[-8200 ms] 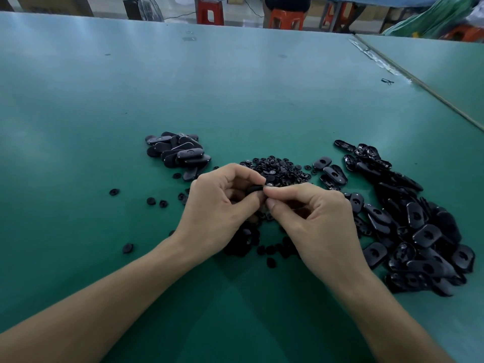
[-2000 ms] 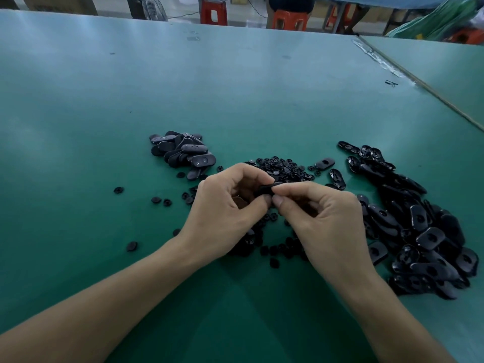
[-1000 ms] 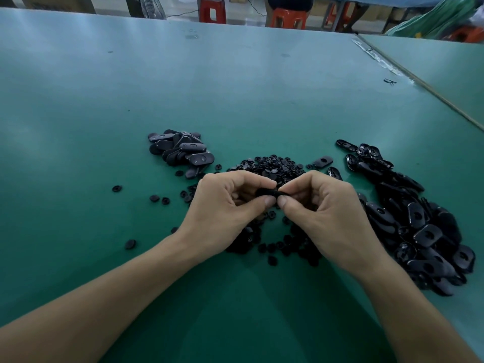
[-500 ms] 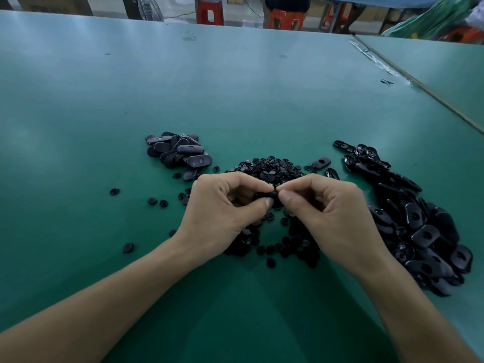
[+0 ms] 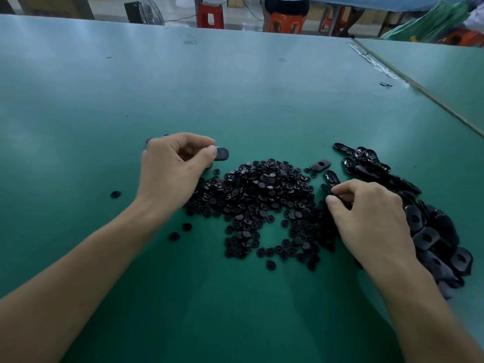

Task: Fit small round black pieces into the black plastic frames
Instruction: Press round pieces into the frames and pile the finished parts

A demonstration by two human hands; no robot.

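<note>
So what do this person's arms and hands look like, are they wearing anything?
Nothing worn is visible. The left hand and right hand are bare, with no gloves, rings or tape, and the nails look short. The left forearm and right forearm are bare to the picture's edge: no sleeves, watch or wristband.

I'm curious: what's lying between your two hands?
In the head view, a heap of small round black pieces lies between the left hand and the right hand.
</note>
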